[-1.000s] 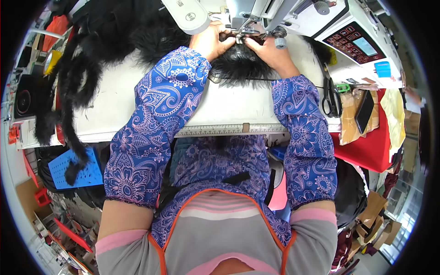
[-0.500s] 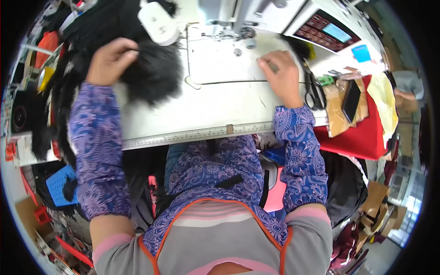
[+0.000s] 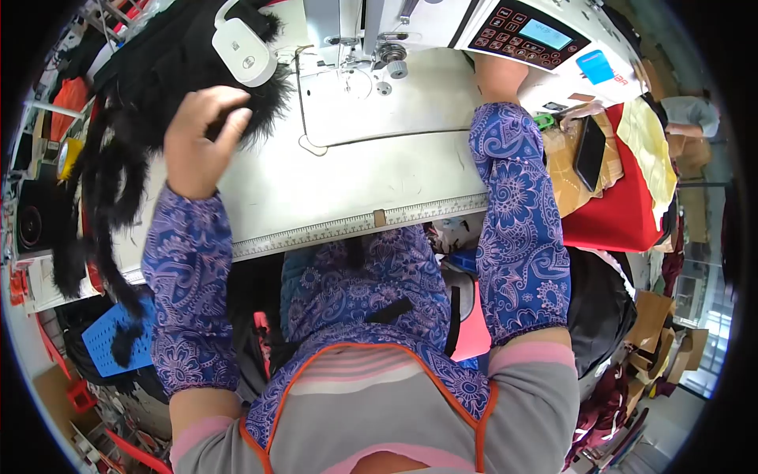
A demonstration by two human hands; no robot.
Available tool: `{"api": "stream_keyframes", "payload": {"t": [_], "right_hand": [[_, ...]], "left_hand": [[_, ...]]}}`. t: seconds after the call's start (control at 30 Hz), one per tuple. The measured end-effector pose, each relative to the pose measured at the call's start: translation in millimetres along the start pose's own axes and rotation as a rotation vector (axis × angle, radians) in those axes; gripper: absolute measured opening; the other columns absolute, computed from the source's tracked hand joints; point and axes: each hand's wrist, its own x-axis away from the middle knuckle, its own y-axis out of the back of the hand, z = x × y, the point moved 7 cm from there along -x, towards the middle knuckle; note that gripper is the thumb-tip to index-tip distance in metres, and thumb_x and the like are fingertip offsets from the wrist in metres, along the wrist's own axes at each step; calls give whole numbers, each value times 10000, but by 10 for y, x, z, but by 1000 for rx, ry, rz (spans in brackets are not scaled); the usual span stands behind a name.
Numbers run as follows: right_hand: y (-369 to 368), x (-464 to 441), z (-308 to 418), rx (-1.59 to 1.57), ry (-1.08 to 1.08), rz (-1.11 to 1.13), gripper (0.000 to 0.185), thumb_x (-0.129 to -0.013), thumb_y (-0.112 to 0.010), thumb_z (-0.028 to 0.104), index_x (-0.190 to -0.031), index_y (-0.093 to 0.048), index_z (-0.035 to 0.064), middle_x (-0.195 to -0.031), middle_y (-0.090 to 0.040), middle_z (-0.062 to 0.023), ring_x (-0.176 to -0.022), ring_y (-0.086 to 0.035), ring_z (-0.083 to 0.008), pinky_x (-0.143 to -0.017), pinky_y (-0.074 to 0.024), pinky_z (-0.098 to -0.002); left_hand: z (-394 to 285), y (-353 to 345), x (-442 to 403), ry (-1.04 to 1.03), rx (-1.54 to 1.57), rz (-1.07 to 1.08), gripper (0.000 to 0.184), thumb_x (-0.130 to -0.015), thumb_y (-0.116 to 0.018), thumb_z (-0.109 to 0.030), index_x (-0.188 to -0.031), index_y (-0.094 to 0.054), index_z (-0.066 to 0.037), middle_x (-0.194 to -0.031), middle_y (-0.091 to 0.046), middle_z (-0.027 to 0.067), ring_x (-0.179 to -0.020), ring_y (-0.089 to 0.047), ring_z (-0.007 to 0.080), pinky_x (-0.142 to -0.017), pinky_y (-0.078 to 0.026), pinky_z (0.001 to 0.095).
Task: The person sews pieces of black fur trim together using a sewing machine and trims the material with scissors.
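Note:
My left hand (image 3: 204,141) is raised at the left of the white sewing table (image 3: 268,189). Its thumb stands apart from the curled fingers, and nothing shows held between them. Just beyond it lies black furry material (image 3: 158,79), next to a white lamp head (image 3: 245,57). Only the wrist end of my right hand (image 3: 499,79) shows, reaching beneath the control panel (image 3: 529,35) of the white sewing machine. Its fingers are hidden there. To the left of that hand is the needle and presser area (image 3: 355,71).
A ruler strip (image 3: 316,235) runs along the table's front edge. On the right, a black phone (image 3: 590,152) rests on brown paper above red material (image 3: 616,221). A blue basket (image 3: 118,332) stands low at left. Another person (image 3: 691,118) is at far right.
My right hand has moved from the machine bed to beneath the panel. My left hand has shifted slightly right and down; the fur that hung over the table beside it now lies farther back.

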Motion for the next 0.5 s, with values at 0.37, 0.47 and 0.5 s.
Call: {"api": "stream_keyframes", "payload": {"t": [0.37, 0.47, 0.5], "right_hand": [[1203, 1144, 1048, -1292, 139, 826, 94, -799, -602, 52, -885, -583, 21, -755, -623, -67, -646, -599, -123, -528, -456, -278], [1086, 1384, 763, -1600, -694, 1167, 119, -788, -664, 109, -864, -629, 24, -723, -621, -64, -557, -576, -113, -499, -459, -220], [1022, 1458, 673, -1891, -855, 1073, 147, -815, -651, 134, -902, -623, 20, -718, -614, -62, -505, -553, -108, -452, -440, -192]], "left_hand": [[-939, -1057, 271, -149, 449, 289, 522, -663, -701, -62, -1149, -509, -42, -1052, -584, 145, -1033, -531, 338, -922, -409, 393], [-913, -1194, 373, -159, 466, 457, 458, -701, -663, -11, -1136, -522, -6, -974, -596, 120, -933, -579, 234, -835, -454, 327], [-848, -1247, 378, 54, 628, 605, 388, -749, -629, -26, -1123, -528, -1, -918, -597, 91, -843, -576, 178, -760, -464, 295]]}}
